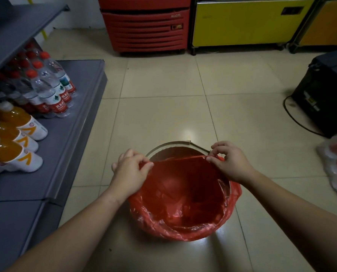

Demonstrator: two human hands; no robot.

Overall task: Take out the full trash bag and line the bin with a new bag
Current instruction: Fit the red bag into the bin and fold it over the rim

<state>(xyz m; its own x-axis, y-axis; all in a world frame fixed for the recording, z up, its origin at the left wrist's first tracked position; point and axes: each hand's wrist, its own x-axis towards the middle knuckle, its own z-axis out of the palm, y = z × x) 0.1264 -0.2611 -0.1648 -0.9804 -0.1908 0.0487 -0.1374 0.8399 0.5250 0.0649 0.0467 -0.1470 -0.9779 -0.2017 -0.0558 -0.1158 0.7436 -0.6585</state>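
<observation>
Pale floor tiles (163,107) surround the bin (175,144); your left hand (131,171) and right hand (229,161) pinch the red bag (183,193) edge taut, ready to hook its far rim.

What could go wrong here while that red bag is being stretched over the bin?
The red bag is thin and pulled taut between the left hand and right hand, so it might tear at the pinched edge. The far rim of the bin is still bare; the near side, already folded over, could slip back in as the far edge gets pulled.
</observation>
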